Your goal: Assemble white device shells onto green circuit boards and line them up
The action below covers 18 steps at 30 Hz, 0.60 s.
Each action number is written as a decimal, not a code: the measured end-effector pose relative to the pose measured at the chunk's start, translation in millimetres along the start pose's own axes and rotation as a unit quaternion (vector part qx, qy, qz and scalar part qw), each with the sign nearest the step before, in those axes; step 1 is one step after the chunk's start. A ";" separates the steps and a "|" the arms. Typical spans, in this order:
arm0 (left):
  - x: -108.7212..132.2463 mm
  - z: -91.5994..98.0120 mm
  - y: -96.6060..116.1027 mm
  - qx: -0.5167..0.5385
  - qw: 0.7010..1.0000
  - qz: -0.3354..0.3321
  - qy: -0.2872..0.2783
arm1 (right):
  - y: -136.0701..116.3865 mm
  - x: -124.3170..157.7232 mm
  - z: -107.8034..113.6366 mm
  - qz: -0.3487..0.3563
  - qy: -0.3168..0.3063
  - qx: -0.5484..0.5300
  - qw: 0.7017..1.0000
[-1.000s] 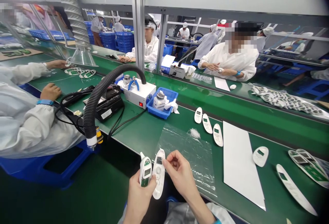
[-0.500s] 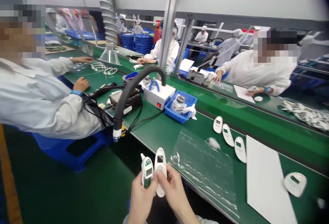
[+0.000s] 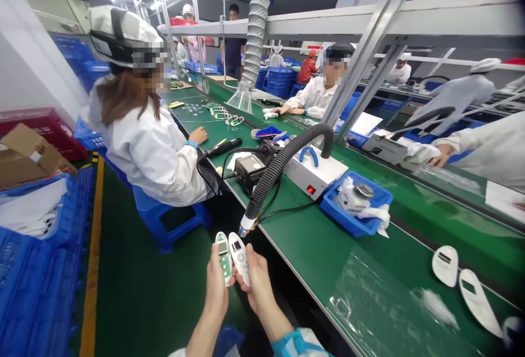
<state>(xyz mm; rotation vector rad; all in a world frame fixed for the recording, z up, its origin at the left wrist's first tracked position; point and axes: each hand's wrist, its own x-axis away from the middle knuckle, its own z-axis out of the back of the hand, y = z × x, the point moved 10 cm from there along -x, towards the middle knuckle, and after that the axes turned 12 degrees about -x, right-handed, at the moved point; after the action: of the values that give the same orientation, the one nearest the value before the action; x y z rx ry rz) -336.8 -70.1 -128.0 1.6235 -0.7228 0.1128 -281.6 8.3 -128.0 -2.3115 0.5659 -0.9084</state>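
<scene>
My left hand [image 3: 217, 286] is closed around an open ear thermometer body [image 3: 223, 258], whose green circuit board and small display face up. Close beside it, my right hand [image 3: 258, 280] grips a white thermometer front cover [image 3: 238, 256] with a dark window. The two parts lean side by side, edges nearly touching, just below the nozzle [image 3: 247, 223] of a black flexible hose. More white thermometer covers [image 3: 445, 265] lie on the green workbench [image 3: 299, 247] at the right.
A blue tray [image 3: 348, 220] with a metal-topped bottle and tissues sits by a white box [image 3: 314, 174] carrying blue pliers. A clear plastic bag [image 3: 369, 302] lies on the bench. A co-worker [image 3: 139, 133] sits at the left; blue crates [image 3: 33, 286] stand beyond the floor line.
The view has swung left. Both hands have brought the thermometer body and cover from beside the plastic bag to just below the hose nozzle.
</scene>
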 end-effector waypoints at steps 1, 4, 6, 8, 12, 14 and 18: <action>0.9 -8.2 -2.2 -0.002 1.000 0.001 -0.010 | -4.9 2.2 6.3 0.007 0.011 -0.003 1.000; 2.8 -24.1 -6.5 -0.003 1.000 0.005 -0.028 | -16.9 8.3 17.2 0.022 0.027 -0.012 0.999; 0.3 -21.3 -4.6 -0.001 1.000 0.006 -0.017 | -17.8 8.1 12.3 0.025 0.023 -0.017 0.999; -4.2 -9.4 1.4 0.001 1.000 0.004 0.008 | -13.0 4.7 -0.1 0.024 0.010 -0.020 0.999; -8.8 13.6 16.2 0.007 0.999 -0.012 0.050 | -1.2 -0.6 -23.2 0.021 -0.020 -0.020 0.999; -8.4 14.4 19.5 0.004 0.999 -0.019 0.049 | -0.4 -0.8 -24.4 0.022 -0.021 -0.021 0.999; -9.4 2.8 19.2 -0.012 0.999 -0.027 0.027 | -7.9 -1.2 -16.9 0.034 -0.016 -0.028 0.999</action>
<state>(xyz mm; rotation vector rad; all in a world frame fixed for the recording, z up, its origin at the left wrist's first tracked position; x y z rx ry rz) -355.0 -69.2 -116.4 1.6095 -0.6362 0.1079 -293.3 8.7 -113.4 -2.3384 0.6593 -0.8318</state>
